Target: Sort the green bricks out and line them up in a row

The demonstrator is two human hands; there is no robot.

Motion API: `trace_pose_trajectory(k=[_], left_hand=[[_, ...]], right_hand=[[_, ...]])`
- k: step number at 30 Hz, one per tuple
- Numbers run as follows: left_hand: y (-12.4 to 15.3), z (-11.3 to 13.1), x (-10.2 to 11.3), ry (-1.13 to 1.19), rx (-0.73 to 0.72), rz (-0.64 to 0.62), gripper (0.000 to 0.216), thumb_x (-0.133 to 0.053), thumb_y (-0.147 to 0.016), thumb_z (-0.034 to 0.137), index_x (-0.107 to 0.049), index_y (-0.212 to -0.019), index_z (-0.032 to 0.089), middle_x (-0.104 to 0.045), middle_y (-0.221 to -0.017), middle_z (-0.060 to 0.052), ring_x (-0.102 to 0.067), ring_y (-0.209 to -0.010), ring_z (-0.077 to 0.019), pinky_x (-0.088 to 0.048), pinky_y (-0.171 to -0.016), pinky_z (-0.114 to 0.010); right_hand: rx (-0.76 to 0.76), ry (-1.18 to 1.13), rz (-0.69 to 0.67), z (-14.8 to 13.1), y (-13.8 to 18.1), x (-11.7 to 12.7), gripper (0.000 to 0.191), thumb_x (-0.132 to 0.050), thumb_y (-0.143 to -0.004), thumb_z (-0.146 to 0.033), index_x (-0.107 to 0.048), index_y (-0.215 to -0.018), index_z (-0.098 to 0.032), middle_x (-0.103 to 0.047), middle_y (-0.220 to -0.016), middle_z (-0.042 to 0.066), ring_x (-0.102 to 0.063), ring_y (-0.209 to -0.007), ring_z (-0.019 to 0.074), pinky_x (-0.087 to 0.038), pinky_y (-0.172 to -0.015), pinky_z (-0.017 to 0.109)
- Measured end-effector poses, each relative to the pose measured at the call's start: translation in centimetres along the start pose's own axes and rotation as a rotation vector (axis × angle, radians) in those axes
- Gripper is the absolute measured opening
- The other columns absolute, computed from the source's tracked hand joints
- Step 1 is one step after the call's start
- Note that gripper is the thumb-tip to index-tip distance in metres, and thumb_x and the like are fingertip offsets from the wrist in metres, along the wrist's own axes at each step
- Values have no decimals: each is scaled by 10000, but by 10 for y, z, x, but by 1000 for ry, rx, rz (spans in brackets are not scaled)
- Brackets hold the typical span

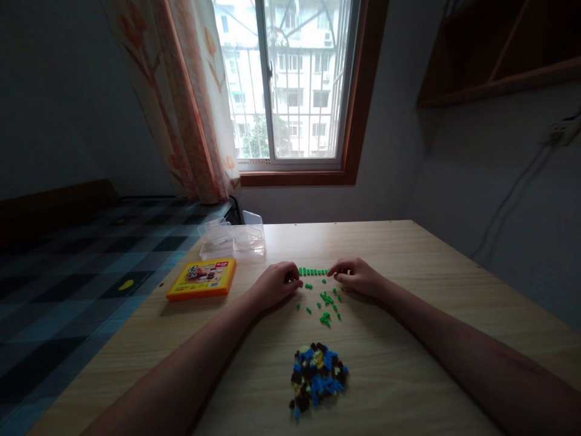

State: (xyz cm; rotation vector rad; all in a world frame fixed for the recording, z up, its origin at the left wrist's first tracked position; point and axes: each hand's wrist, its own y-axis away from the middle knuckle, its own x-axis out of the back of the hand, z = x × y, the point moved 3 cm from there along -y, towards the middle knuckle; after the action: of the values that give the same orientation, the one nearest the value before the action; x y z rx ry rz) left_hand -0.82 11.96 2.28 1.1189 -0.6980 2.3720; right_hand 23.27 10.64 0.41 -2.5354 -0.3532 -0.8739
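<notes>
Head view shows a row of green bricks (313, 272) lying on the tabletop (431, 266) between the left hand (275, 283) and right hand (356, 277), fingers curled at its ends, grip unclear; it looks light, stiff, likely to snap apart, best pinched along its sides.

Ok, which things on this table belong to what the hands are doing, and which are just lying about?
In hand: left hand and right hand at the ends of the row of green bricks; loose green bricks beside it.
Lying about: pile of mixed bricks, untouched; orange box; clear plastic trays at the left.
</notes>
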Motion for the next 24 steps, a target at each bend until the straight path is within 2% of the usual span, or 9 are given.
trace_pose_trajectory(k=[3,5,9,13,15,18,21,24], left_hand=[[0,1,1,-3,-1,-10,125,-639,-780,286,-606,-747,170,-602,-698,1,-509,-637,-134,-381,-575,-240],[0,3,1,-10,-3,-12,139,-638,-779,298,-597,-737,173,-598,-690,4,-502,-629,-133,-377,-568,-239],[0,4,1,-23,1,-24,161,-637,-775,314,-581,-720,174,-588,-681,8,-486,-610,-126,-361,-559,-237],[0,2,0,-28,5,-30,176,-641,-772,323,-570,-713,173,-584,-683,9,-482,-609,-124,-353,-559,-235],[0,1,0,-29,2,-30,173,-643,-767,320,-569,-712,173,-584,-684,9,-480,-609,-124,-354,-560,-235],[-1,0,-1,-31,-1,-28,149,-645,-746,294,-566,-702,176,-577,-672,13,-474,-611,-125,-352,-557,-230],[0,0,-1,-34,6,-30,128,-641,-721,262,-554,-680,178,-558,-651,21,-460,-608,-123,-345,-553,-226],[0,0,-1,-35,12,-35,140,-639,-717,265,-541,-665,180,-529,-629,31,-439,-594,-119,-329,-544,-227]], right_hand=[[-108,-57,-112,-2,-1,5,226,-625,-797,-276,-773,-919,-156,-630,-707,14,-513,-641,117,-391,-595,223],[-114,-100,-185,-9,-1,9,239,-648,-804,-312,-773,-937,-157,-599,-674,0,-494,-626,110,-379,-583,220],[9,-114,-357,-36,1,16,228,-683,-789,-295,-778,-955,-170,-549,-655,-16,-455,-598,95,-355,-548,206],[157,16,-491,-61,8,11,190,-671,-805,-262,-788,-943,-206,-598,-706,-2,-499,-614,99,-381,-563,208],[205,125,-497,-65,11,7,173,-664,-798,-219,-794,-912,-222,-636,-714,2,-525,-608,99,-390,-575,213],[230,241,-415,-62,11,4,183,-646,-778,-157,-797,-847,-234,-680,-715,4,-544,-577,96,-391,-576,219],[208,274,-310,-54,8,6,217,-631,-763,-118,-796,-837,-239,-712,-756,14,-576,-603,107,-397,-580,217],[178,290,-260,-49,6,8,252,-627,-755,-101,-796,-870,-248,-716,-772,16,-592,-630,117,-400,-581,212]])
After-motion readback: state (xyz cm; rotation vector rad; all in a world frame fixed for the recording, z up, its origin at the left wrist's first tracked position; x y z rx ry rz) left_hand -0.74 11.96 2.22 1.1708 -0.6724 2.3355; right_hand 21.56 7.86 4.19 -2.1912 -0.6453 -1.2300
